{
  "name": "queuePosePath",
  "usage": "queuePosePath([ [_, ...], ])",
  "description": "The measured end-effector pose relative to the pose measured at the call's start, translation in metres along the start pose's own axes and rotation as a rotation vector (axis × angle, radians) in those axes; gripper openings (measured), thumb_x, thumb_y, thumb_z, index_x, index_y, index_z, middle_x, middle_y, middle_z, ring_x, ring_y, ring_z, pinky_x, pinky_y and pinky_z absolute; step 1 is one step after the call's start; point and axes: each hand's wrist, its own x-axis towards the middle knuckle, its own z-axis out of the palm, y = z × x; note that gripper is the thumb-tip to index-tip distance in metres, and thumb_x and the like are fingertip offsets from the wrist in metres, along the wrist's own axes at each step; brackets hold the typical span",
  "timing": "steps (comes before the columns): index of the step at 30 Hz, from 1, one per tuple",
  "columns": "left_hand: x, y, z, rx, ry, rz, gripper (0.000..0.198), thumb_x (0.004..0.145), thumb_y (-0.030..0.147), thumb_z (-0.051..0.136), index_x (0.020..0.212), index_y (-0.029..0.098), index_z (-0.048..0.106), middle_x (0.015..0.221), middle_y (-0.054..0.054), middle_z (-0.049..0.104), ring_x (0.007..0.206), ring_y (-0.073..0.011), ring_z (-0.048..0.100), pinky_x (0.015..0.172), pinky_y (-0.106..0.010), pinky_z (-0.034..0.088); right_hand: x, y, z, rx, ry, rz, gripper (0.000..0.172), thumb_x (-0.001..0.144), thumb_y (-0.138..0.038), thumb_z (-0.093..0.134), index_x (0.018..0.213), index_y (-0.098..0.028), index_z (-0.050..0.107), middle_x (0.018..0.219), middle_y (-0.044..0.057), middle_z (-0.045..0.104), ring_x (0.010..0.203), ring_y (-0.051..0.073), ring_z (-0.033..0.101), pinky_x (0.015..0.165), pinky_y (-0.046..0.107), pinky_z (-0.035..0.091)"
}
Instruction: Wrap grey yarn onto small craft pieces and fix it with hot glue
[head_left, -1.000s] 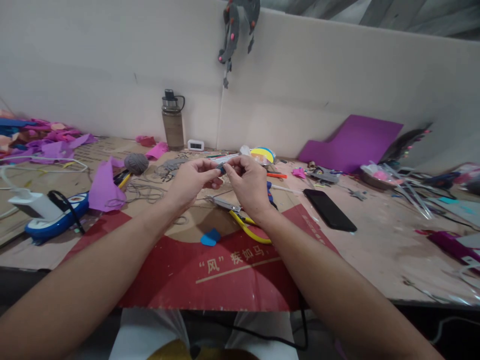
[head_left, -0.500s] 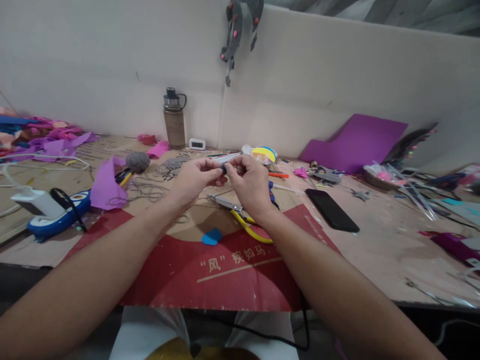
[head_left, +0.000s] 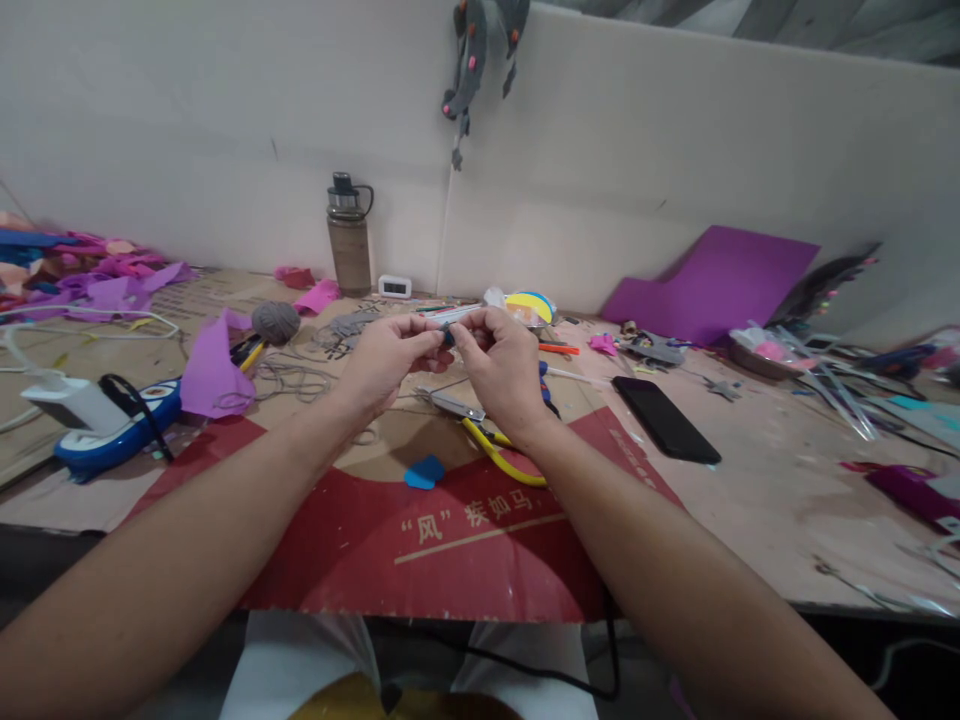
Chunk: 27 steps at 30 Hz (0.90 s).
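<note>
My left hand (head_left: 390, 362) and my right hand (head_left: 498, 364) meet over the middle of the table, fingertips pinched together. Between them is a small dark piece (head_left: 448, 336), mostly covered by the fingers; its kind cannot be made out. Below my right wrist lie yellow-handled scissors (head_left: 501, 452), partly hidden by the forearm. A small blue cut-out piece (head_left: 424, 472) rests on the red cardboard (head_left: 330, 560) in front of me.
Grey yarn (head_left: 276, 322), a purple scrap (head_left: 216, 370) and a blue power strip (head_left: 120, 436) lie to the left. A bottle (head_left: 349, 245) stands at the back. On the right are a black phone (head_left: 666, 420), a purple sheet (head_left: 720, 285) and a bowl (head_left: 757, 362).
Both hands stay in nearly the same place, still pinching the small dark piece, which seems slightly turned between the fingertips. Nothing on the table has visibly moved.
</note>
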Motion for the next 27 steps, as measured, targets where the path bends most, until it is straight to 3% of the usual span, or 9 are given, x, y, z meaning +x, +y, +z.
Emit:
queuePosePath([
  [14, -0.0024, 0.0048, -0.0015, 0.182, -0.038, 0.088, 0.019, 0.072, 0.030, 0.072, 0.082, 0.014, 0.068, 0.075, -0.003, 0.065, 0.065, -0.0121, 0.060, 0.062, -0.026, 0.050, 0.0001, -0.0014, -0.0013, -0.005, 0.023, -0.005, 0.011, 0.085, -0.026, 0.055, 0.077, -0.019, 0.057, 0.073, 0.001, 0.059, 0.066, 0.012, 0.048, 0.062, 0.026, 0.038],
  [27, -0.0005, 0.0058, -0.0031, 0.297, 0.024, 0.098, 0.006, 0.070, 0.021, 0.067, 0.067, 0.016, 0.064, 0.058, 0.002, 0.054, 0.049, -0.0077, 0.042, 0.049, -0.024, 0.031, -0.0021, -0.0046, -0.0016, 0.013, -0.036, -0.015, 0.010, 0.084, -0.024, 0.057, 0.076, -0.018, 0.059, 0.070, 0.000, 0.057, 0.062, 0.011, 0.044, 0.061, 0.026, 0.036],
])
